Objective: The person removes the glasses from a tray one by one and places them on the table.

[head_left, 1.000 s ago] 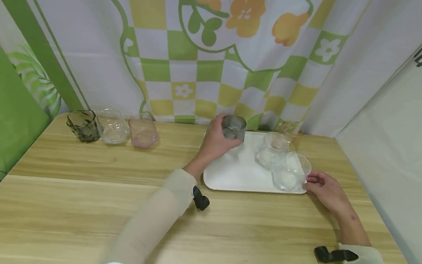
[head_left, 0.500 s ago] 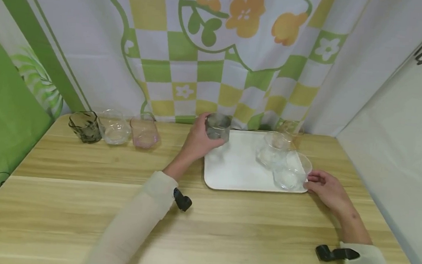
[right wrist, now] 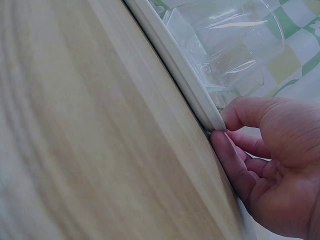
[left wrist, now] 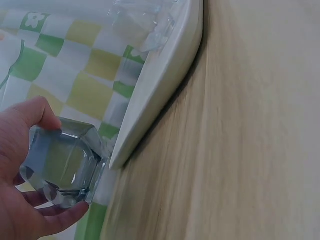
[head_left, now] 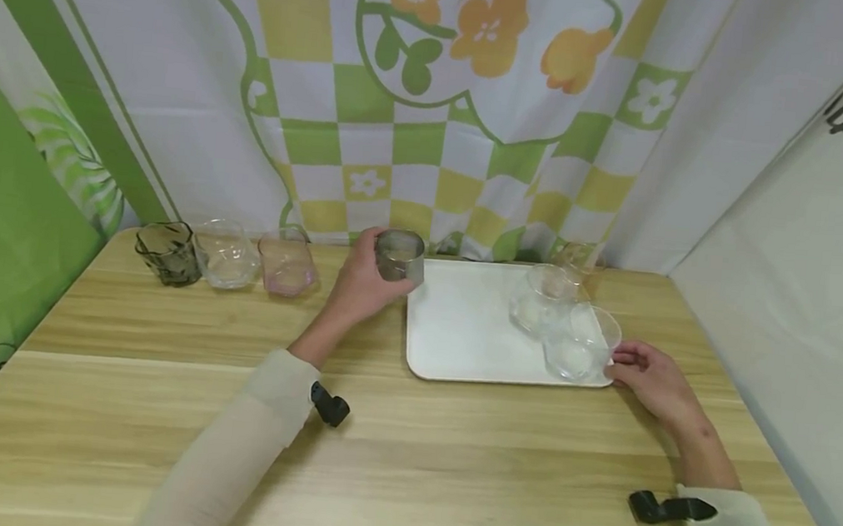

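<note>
My left hand (head_left: 361,287) grips a grey-tinted glass (head_left: 401,255) by its sides, at the back left corner of the white tray (head_left: 460,333). In the left wrist view, thumb and fingers curl round the faceted glass (left wrist: 65,160), beside the tray's end (left wrist: 150,95). At the tray's front right corner, my right hand (head_left: 655,388) pinches the rim; the right wrist view shows thumb and forefinger on the tray rim (right wrist: 180,65). Two clear glasses, one nearer (head_left: 575,347) and one farther (head_left: 538,302), stand on the tray's right part.
An amber-tinted glass (head_left: 581,264) stands at the tray's far right corner. Along the table's back left are a dark grey glass (head_left: 169,256), a clear glass (head_left: 228,259) and a pink glass (head_left: 287,268). A patterned curtain (head_left: 417,146) hangs behind the wooden table (head_left: 449,466).
My left hand has carried the grey glass leftward, from over the tray to its left edge. The right hand has stayed on the tray corner, and the other glasses have not moved.
</note>
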`<state>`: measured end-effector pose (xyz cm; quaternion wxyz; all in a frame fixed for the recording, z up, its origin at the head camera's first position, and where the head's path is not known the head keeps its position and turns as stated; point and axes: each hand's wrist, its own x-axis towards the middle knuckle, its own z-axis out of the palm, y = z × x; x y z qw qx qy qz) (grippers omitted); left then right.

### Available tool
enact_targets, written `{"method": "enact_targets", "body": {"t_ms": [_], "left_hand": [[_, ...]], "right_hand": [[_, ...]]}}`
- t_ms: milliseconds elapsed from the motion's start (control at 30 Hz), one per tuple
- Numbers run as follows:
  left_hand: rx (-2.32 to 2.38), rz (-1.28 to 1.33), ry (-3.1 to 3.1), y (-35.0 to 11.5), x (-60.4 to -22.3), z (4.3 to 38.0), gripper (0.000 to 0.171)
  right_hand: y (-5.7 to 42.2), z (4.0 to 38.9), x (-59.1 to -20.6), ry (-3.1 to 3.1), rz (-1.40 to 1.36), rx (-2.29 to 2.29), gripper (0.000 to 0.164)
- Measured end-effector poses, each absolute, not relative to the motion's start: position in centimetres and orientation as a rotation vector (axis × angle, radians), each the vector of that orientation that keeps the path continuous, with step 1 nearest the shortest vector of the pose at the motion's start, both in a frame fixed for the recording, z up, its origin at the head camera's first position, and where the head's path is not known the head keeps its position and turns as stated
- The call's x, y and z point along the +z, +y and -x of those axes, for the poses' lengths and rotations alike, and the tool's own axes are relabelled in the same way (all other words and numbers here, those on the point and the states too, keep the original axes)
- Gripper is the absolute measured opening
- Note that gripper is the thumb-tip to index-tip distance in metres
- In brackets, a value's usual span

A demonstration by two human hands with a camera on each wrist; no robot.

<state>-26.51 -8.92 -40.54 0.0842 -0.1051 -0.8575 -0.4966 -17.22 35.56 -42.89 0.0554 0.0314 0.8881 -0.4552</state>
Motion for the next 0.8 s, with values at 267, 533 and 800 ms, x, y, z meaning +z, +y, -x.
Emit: {"method": "enact_targets", "body": {"t_ms": [267,533,800], "left_hand": [[-1.400,0.275,-2.624,-11.0,-40.7,26.2,0.093],[-1.333,0.245,-2.653,-12.7,-40.6,25.9,0.096],[-1.312,0.209,-2.675,-13.5,-40.6,25.6,0.098]], "right_hand": [[35.7,17.2,-43.0,2.691,-0.092,-1.381,0.052],[35.5,17.2,-42.9,2.700,-0.099,-1.348,0.052],[35.6,17.3,-43.0,2.690,-0.104,-1.355,0.052]]}}
